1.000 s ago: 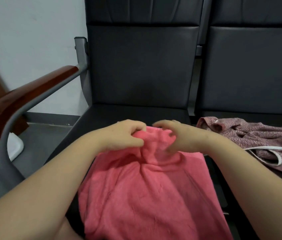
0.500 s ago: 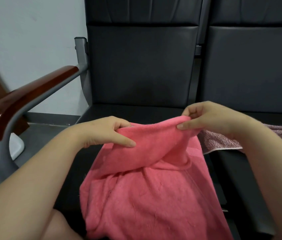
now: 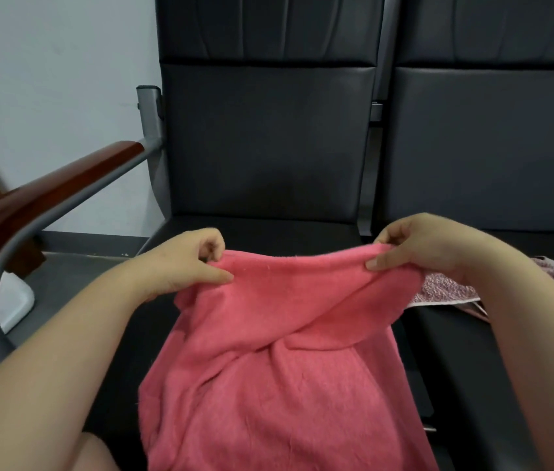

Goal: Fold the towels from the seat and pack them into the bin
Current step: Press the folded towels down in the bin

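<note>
A pink towel (image 3: 279,362) hangs over the front of the black seat (image 3: 269,229) and down toward me. My left hand (image 3: 184,263) pinches its top edge at the left end. My right hand (image 3: 418,246) pinches the same edge at the right end, and the edge is stretched between them a little above the seat. A second, mauve towel with a white border (image 3: 445,290) lies crumpled on the neighbouring seat, partly hidden behind my right forearm. No bin is in view.
A wooden armrest on a grey metal frame (image 3: 48,195) stands at the left. Two dark seat backs (image 3: 269,141) rise right behind the towels. A white object (image 3: 14,300) sits on the grey floor under the armrest.
My hands, together at the middle of the pink towel's edge a second ago, have moved apart and lifted the edge, spreading it out wide. The right hand went farther right.
</note>
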`<state>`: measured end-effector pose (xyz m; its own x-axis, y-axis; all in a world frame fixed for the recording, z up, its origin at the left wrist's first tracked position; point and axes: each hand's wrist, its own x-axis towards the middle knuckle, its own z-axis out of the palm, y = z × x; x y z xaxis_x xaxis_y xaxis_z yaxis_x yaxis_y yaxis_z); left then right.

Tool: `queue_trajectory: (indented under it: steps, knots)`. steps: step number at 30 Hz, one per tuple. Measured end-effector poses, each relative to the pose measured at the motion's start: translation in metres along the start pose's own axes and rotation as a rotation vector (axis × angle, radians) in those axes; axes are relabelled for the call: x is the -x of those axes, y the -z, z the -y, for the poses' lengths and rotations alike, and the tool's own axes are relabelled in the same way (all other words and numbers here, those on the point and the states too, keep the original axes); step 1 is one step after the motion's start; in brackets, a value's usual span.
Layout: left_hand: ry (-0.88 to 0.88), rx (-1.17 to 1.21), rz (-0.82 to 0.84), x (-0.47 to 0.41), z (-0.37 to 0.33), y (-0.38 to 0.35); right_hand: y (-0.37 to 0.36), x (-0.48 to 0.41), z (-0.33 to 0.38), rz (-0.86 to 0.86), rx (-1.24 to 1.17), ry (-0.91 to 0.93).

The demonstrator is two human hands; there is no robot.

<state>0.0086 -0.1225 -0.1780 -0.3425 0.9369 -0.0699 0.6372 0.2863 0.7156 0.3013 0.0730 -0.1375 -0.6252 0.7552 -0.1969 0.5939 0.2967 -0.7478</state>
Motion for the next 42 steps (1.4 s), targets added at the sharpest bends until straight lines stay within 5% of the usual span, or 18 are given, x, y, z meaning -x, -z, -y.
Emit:
queue_trajectory:
  steps: [6, 17, 30, 36, 42]
  knots:
    - [0.126, -0.111, -0.11, -0.001, 0.008, 0.006, 0.007, -0.002, -0.004, -0.061, -0.033, -0.06]
    - [0.243, 0.424, -0.193, -0.015, 0.026, 0.001, 0.001, -0.013, -0.017, -0.209, 0.2, -0.163]
    - [0.193, 0.301, -0.563, -0.048, 0.035, -0.034, -0.037, -0.051, -0.045, -0.309, 0.258, -0.193]
    - [0.303, 0.006, -0.452, -0.06, 0.056, -0.054, -0.072, -0.071, -0.072, -0.307, 0.291, -0.266]
    - [0.344, 0.072, -0.389, -0.065, 0.05, -0.055, -0.071, -0.081, -0.088, -0.309, 0.212, -0.296]
